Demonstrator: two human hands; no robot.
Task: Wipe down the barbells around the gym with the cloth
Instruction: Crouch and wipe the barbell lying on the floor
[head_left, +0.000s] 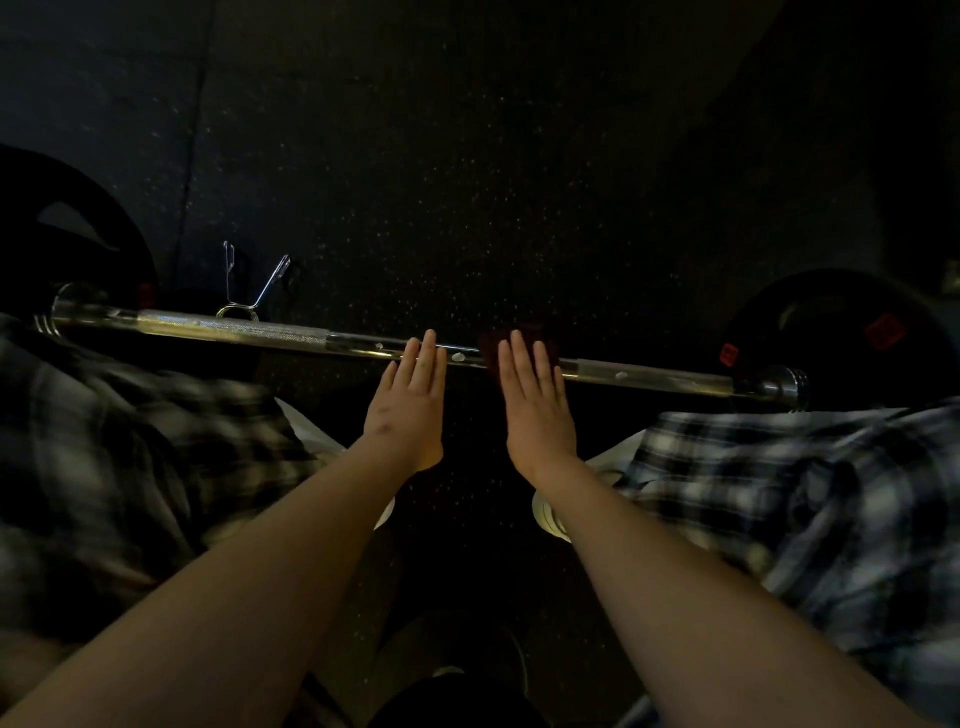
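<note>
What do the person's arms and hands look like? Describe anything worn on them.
The left forearm and right forearm are bare, no sleeve in view. The left hand and right hand show no gloves, rings or watch in the dim light. Two small dark marks sit on the left hand's back.

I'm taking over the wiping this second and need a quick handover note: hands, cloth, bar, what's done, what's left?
Left hand: open, fingers straight, lying on the barbell near its middle.
Right hand: open, flat, pressing the dark red cloth onto the bar.
The barbell lies on the floor with plates at both ends.
Done: cloth is on the bar; how much is already wiped cannot be told.
Left: white spots show on the bar on both sides of the cloth; wipe the full length, then the other barbells.
</note>
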